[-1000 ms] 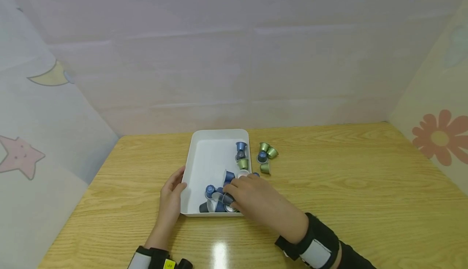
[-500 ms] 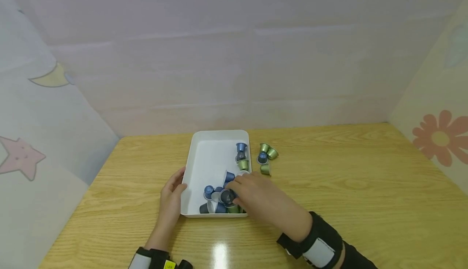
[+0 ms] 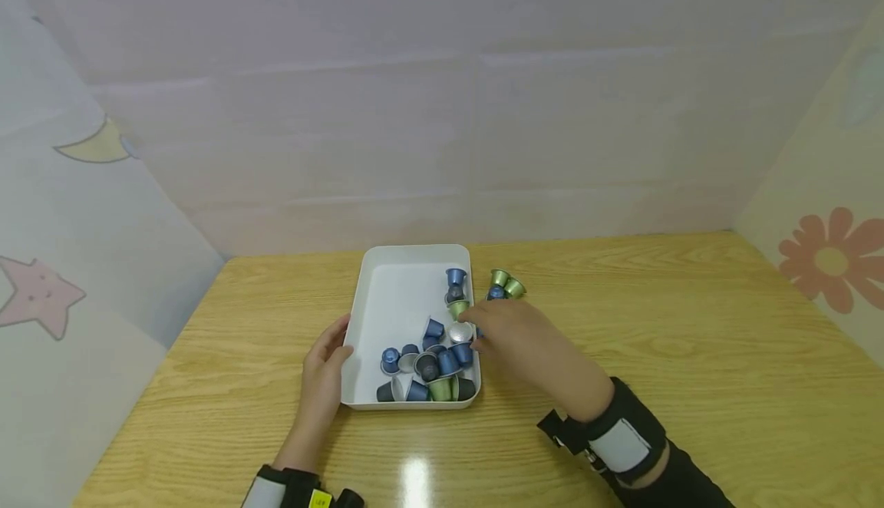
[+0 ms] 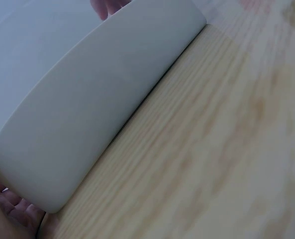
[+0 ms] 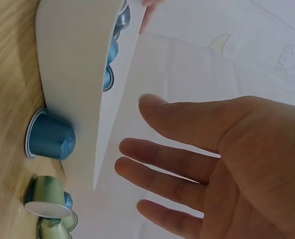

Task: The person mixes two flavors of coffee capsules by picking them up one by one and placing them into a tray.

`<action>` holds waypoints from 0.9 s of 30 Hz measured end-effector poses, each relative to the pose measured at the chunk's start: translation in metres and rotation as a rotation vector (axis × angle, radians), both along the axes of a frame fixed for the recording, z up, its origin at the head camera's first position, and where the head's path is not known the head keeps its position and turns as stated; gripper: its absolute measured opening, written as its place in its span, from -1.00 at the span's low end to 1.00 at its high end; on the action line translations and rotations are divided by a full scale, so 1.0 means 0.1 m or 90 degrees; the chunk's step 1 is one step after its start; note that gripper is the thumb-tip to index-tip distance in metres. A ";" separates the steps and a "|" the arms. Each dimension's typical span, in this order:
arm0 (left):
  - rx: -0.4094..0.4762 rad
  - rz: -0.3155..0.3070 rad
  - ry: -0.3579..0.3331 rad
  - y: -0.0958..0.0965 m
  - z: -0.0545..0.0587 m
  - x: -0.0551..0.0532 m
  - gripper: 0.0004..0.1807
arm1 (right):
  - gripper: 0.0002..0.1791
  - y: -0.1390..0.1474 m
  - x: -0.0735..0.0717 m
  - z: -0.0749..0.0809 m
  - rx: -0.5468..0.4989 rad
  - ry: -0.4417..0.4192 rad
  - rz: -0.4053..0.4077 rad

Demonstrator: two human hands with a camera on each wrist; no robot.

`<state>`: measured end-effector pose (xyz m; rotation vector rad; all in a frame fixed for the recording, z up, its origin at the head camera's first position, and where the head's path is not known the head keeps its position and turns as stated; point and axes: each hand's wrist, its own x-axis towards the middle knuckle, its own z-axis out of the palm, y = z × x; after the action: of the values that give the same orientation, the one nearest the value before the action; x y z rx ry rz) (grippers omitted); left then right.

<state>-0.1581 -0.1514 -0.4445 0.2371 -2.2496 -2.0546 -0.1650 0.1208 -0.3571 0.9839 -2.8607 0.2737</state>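
Note:
A white rectangular tray (image 3: pixel 397 285) lies on the wooden table, with several coffee capsules (image 3: pixel 427 367) heaped in its near right part. Blue, dark and green ones are mixed there. My left hand (image 3: pixel 321 374) holds the tray's left side, thumb at the rim and fingers along the outer wall. Over the right rim hovers my right hand (image 3: pixel 518 335); in the right wrist view its fingers are spread with nothing between them. Below that hand, a blue capsule (image 5: pixel 50 134) sits on the table against the tray's outer wall.
Right of the tray, a small group of capsules lies on the table, with green capsules (image 3: pixel 514 288) and a blue capsule (image 3: pixel 496 292) showing. My right hand hides part of that group. Pale printed sheets (image 3: pixel 387 147) stand behind the table and at both sides.
My right hand has lifted from the heap and moved right and away from me, over the tray's right rim. Capsules it covered now show in the near right corner. The left hand stays put.

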 end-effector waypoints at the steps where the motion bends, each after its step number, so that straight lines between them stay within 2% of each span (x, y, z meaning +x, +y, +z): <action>1: 0.001 0.000 0.000 0.00 0.00 0.00 -0.51 | -0.60 0.02 -0.01 0.00 -0.001 -0.006 -0.007; 10: 0.006 -0.003 0.001 0.01 0.00 -0.02 -0.52 | -0.56 0.11 -0.07 0.01 -0.006 -0.073 -0.057; 14: 0.007 -0.002 0.000 0.01 0.00 -0.02 -0.52 | -0.57 0.15 -0.10 -0.01 -0.002 -0.072 -0.064; 20: 0.007 -0.003 -0.001 0.01 -0.01 -0.01 -0.52 | -0.64 0.19 -0.12 -0.07 0.016 -0.029 -0.054; 27: 0.006 -0.003 -0.002 0.02 -0.01 -0.01 -0.52 | -0.66 0.17 -0.13 -0.13 0.032 -0.079 -0.091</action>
<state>-0.1593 -0.1489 -0.4451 0.2365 -2.2446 -2.0681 -0.1782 0.1375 -0.3699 0.7923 -3.0458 0.2601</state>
